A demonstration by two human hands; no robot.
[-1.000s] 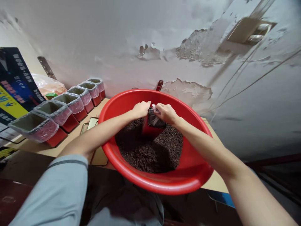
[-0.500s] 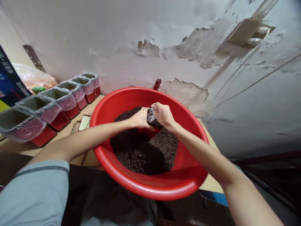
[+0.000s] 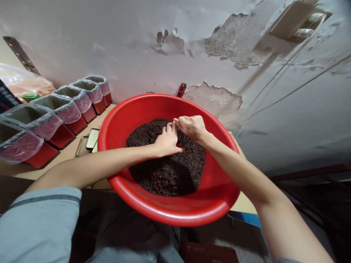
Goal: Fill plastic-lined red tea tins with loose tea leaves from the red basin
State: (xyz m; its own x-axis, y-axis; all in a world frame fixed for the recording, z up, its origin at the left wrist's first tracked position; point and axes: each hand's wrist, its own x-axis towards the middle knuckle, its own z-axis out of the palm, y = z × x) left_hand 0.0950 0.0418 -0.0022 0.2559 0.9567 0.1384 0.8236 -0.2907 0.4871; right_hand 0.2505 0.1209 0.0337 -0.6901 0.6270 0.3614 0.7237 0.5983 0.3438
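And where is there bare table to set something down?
A small patch of table lies between the lined tins, the lids and the tub. A thin strip shows right of the tub, partly under the right forearm. Crowded: along the tins, and mid-tub around the left hand and right hand.

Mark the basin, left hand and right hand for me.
Basin [image 3: 175, 216]: head view, on its near rim.
Left hand [image 3: 166, 141]: head view, on the back of the hand.
Right hand [image 3: 192, 127]: head view, on the back of the hand.

Red basin [image 3: 175, 216], dark-brown loose material [image 3: 167, 177], red containers [image 3: 62, 136], grey-blue sleeve [image 3: 41, 223].
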